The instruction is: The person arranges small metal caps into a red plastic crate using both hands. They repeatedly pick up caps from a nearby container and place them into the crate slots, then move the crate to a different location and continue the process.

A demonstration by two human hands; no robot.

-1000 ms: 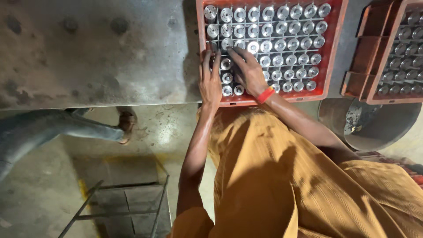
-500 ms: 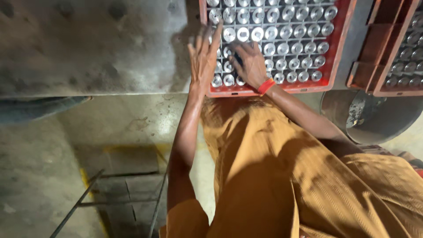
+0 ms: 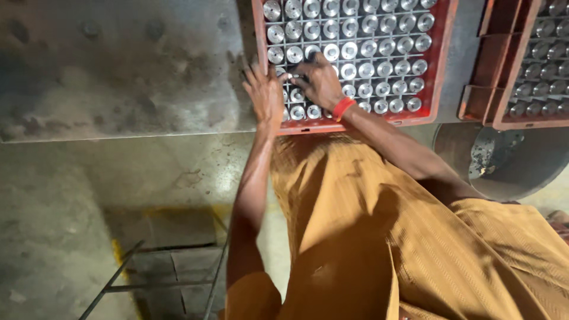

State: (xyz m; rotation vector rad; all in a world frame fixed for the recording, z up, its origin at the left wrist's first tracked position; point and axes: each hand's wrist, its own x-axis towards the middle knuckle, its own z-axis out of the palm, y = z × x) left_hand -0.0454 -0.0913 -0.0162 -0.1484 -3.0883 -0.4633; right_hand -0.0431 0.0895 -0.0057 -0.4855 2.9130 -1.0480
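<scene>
Both hands have slid toward the red tray's near-left corner—left hand flat with fingers spread, right hand curled on the metal cylinders—sorting continues there.

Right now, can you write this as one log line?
left hand: flat on red tray edge | right hand: on shiny metal parts | second tray: beside

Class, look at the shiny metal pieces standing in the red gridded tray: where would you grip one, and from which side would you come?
Probably grip the round top of a metal piece from straight above. Each stands upright in its own cell of the red tray, with grid walls and neighbours close around it, so only the top is free. The right hand rests on them from above, the left hand at the tray's corner.
</scene>
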